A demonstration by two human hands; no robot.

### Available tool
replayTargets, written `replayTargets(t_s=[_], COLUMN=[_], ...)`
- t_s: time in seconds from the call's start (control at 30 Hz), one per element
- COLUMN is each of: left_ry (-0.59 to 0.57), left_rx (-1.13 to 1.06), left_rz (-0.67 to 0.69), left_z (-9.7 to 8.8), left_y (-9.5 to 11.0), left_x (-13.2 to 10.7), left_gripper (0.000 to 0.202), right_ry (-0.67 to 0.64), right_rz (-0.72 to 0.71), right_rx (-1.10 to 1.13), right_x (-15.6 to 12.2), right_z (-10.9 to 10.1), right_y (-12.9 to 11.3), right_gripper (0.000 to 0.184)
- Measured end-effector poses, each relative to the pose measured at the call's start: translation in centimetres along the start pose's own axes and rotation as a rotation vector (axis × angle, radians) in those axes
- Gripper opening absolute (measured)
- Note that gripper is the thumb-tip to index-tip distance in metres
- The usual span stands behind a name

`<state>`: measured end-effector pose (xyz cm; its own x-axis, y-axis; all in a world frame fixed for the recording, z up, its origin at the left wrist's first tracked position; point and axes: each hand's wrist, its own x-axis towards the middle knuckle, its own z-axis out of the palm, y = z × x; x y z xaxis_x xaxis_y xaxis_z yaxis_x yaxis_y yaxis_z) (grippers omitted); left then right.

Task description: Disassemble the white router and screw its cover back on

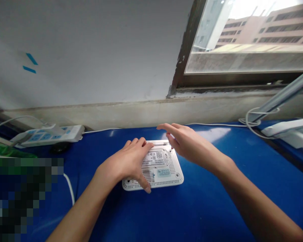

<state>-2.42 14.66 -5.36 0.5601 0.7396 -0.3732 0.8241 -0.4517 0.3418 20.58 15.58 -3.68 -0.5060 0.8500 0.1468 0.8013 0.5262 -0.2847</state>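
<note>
A white router (164,181) lies with its vented underside up on the blue table, showing printed labels and round corner feet. A white antenna (159,143) runs along its far edge. My left hand (130,161) spans the router's left half, with the fingers over the far edge and the thumb near the front edge, gripping it. Over the far right corner, by the antenna's end, is my right hand (185,141). Its fingers are apart and bent, and no object shows in them. Whether its fingertips touch the antenna I cannot tell.
A white power strip (75,133) with a plug in it stands at the back left, a black object (60,147) beside it. A white cable (217,124) runs along the wall. At the right are a metal post (282,95) and a white device (293,132). The lower left is pixelated.
</note>
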Motion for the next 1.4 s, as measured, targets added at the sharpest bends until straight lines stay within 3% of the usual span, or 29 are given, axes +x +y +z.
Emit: replayTargets(t_s=[0.1,0.23,0.3,0.37,0.43,0.5,0.63,0.7,0.83,0.9,1.13,1.3,1.4], left_ry=[0.013,0.006,0.005,0.007,0.011,0.013,0.01,0.009,0.013,0.013,0.009,0.04,0.042], left_rx=[-0.005,-0.007,-0.008,-0.012,-0.015,-0.014,-0.007,-0.008,-0.009,-0.01,-0.013,-0.021,-0.026], left_rz=[0.0,0.003,0.004,0.007,0.008,0.007,0.006,0.003,-0.001,0.001,0.01,0.021,0.028], left_z=[-0.1,0.0,0.1,0.1,0.2,0.1,-0.1,-0.1,-0.1,-0.1,-0.1,-0.1,-0.2], left_y=[0.1,0.1,0.0,-0.1,-0.2,-0.2,0.0,0.1,0.1,0.1,0.0,0.0,0.0], left_x=[-0.1,-0.1,0.0,0.0,0.0,0.0,-0.1,-0.2,-0.2,-0.2,-0.2,-0.2,-0.2], left_gripper=[0.123,0.124,0.124,0.125,0.125,0.124,0.123,0.124,0.124,0.123,0.121,0.121,0.118], right_ry=[-0.03,-0.053,-0.028,-0.005,0.002,0.002,-0.023,-0.03,0.006,0.004,-0.03,0.013,-0.014], right_rz=[-0.045,-0.086,-0.06,-0.005,0.026,0.011,-0.05,-0.062,0.012,0.044,-0.06,0.019,0.01], right_rx=[0.06,0.094,0.069,0.03,0.027,0.057,0.109,0.115,0.042,0.033,0.1,-0.011,0.038], right_x=[-0.5,-1.1,-0.8,-0.3,0.2,0.3,-0.5,-0.7,-0.1,0.2,-0.7,-0.1,-0.1], right_z=[-0.6,-1.3,-1.1,-0.7,-0.3,-0.1,-0.6,-0.8,-0.6,-0.4,-0.8,-0.4,-0.4], right_y=[-0.1,-0.3,-0.4,-0.3,-0.2,-0.1,0.1,0.0,-0.2,-0.2,0.0,-0.1,-0.1], right_gripper=[0.061,0.067,0.055,0.032,0.024,0.03,0.06,0.064,0.033,0.026,0.064,0.028,0.034])
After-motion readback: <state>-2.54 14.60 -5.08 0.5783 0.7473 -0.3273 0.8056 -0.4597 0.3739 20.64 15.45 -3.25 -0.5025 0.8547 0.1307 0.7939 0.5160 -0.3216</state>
